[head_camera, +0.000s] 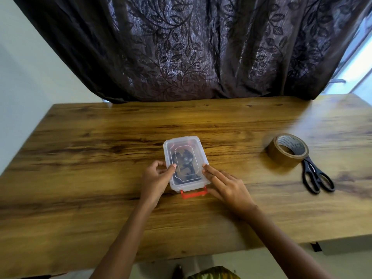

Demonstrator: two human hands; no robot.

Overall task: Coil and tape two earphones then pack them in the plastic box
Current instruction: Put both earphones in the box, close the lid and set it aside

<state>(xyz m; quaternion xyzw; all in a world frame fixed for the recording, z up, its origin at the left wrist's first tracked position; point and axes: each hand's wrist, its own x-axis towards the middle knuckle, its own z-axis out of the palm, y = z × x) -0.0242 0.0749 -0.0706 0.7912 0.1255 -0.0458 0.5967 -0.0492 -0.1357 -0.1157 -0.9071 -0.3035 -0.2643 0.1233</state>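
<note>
A small clear plastic box (198, 156) with its lid on sits at the middle of the wooden table (100, 158). Dark coiled earphones (185, 165) show through the lid. A red latch (193, 193) hangs at the box's near end, flipped down. My left hand (156, 179) grips the box's left side, thumb on the lid. My right hand (225, 187) lies flat against the box's right near corner, fingers stretched out and touching its edge.
A roll of brown packing tape (286, 151) stands at the right of the table, with black scissors (317, 177) lying just beside it. A dark leaf-patterned curtain (191, 47) hangs behind the table's far edge.
</note>
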